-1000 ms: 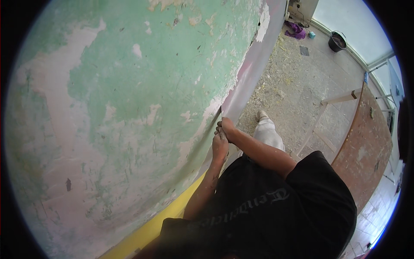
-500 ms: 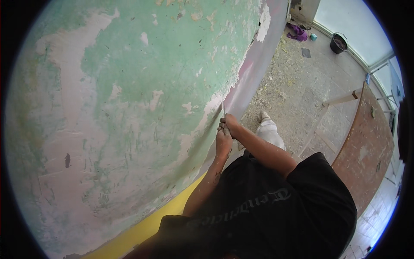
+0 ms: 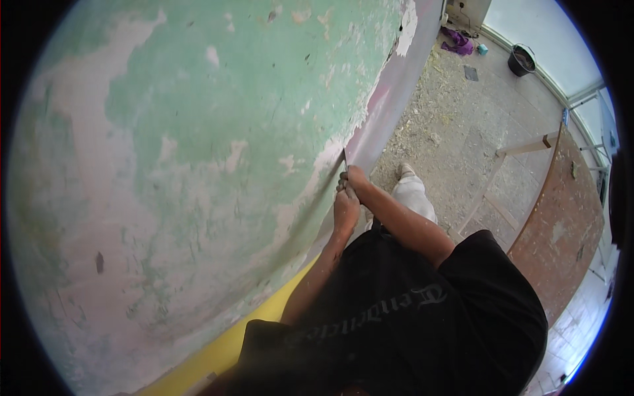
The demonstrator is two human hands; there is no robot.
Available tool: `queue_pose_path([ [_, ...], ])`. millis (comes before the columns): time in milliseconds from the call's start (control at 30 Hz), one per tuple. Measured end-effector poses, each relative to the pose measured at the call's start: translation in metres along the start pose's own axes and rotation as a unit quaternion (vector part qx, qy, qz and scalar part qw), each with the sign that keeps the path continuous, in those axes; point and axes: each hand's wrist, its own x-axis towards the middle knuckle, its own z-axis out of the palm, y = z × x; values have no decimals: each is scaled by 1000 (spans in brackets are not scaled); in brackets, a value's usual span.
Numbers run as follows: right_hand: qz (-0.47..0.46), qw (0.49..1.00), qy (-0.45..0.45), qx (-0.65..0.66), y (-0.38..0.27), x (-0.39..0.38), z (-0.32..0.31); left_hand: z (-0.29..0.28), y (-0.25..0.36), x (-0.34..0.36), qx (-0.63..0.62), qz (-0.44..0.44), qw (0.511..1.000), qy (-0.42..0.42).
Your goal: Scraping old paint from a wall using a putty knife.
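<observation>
Both hands are closed, one above the other, on a scraper (image 3: pixel 345 156) whose thin blade shows edge-on against the wall (image 3: pixel 218 165). My right hand (image 3: pixel 356 177) is the upper one, nearer the blade. Just below it, my left hand (image 3: pixel 346 203) wraps the lower part of the grip, and the handle is hidden inside the fingers. Green paint covers much of the wall, with pale bare patches and a ragged, flaking edge beside the blade. Past that edge runs a smooth grey-pink strip (image 3: pixel 376 122).
Crumbs of scraped paint litter the floor (image 3: pixel 422 125). On my right stands a brown-topped wooden table (image 3: pixel 561 224). Farther off are a black bucket (image 3: pixel 521 61), a purple cloth (image 3: pixel 457 42) and a small blue box (image 3: pixel 483 49). Yellow paint (image 3: pixel 257 317) borders the wall low on the left.
Both hands, still gripping the scraper, have moved slightly up in the picture along the wall. The left hand has also shifted a little right.
</observation>
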Motion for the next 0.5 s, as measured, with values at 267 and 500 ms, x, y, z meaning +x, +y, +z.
queue_pose_path([
  [267, 47, 998, 16, -33, 3, -24, 1, -7, -5, -13, -110, -141, 982, -69],
  [500, 56, 998, 25, -36, 16, -26, -3, -16, -2, -24, -142, -130, 981, -34],
])
